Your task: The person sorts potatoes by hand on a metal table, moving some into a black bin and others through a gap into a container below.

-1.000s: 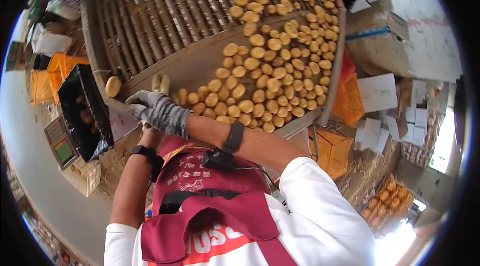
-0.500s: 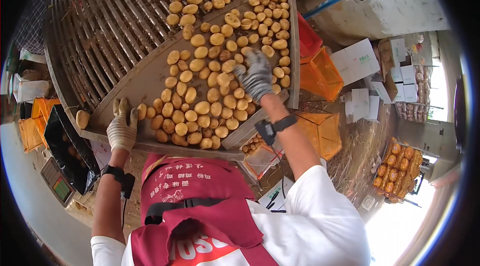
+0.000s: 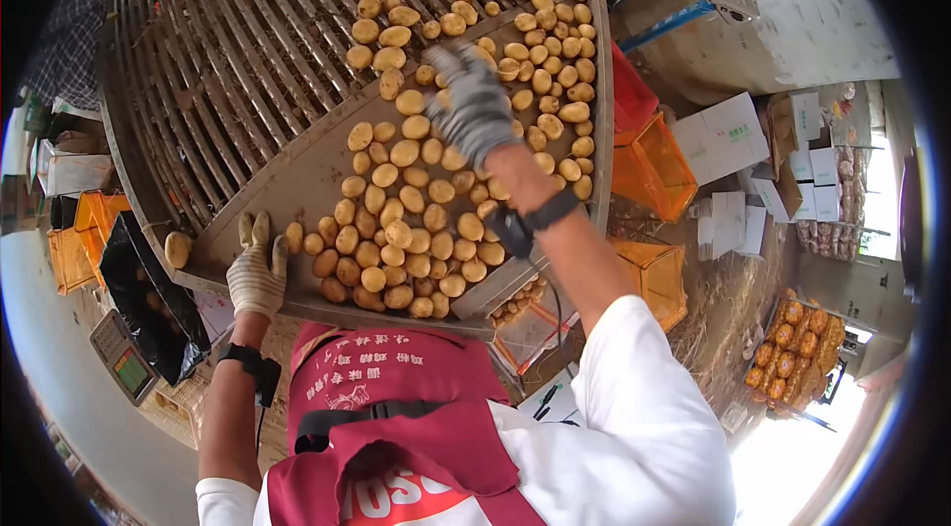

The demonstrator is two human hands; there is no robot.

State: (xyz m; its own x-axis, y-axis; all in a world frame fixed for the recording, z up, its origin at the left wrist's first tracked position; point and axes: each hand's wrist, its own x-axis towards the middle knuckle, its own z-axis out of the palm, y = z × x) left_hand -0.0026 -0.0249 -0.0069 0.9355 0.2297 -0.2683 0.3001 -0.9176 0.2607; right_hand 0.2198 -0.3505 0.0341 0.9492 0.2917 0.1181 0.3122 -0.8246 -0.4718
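Many yellow potatoes (image 3: 393, 233) lie spread over a metal tray (image 3: 282, 155) below a sloped rack of metal bars (image 3: 228, 60). My left hand (image 3: 260, 270), in a striped glove, rests at the tray's near left edge with its fingers apart, a single potato (image 3: 294, 237) just right of it. My right hand (image 3: 473, 110), in a grey glove, is over the upper middle of the tray among the potatoes, its fingers spread. No potato shows in its grasp. Part of the potatoes beneath it is hidden.
Orange crates (image 3: 654, 169) and white boxes (image 3: 721, 130) stand to the right, with bagged potatoes (image 3: 792, 343) farther out. At the left are a black bag (image 3: 149, 293) and a scale (image 3: 124, 358). A person in checked cloth (image 3: 74, 41) is at the top left.
My right hand has moved up and left across the potatoes toward the bars. My left hand stays at the tray edge. The whole view has shifted slightly.
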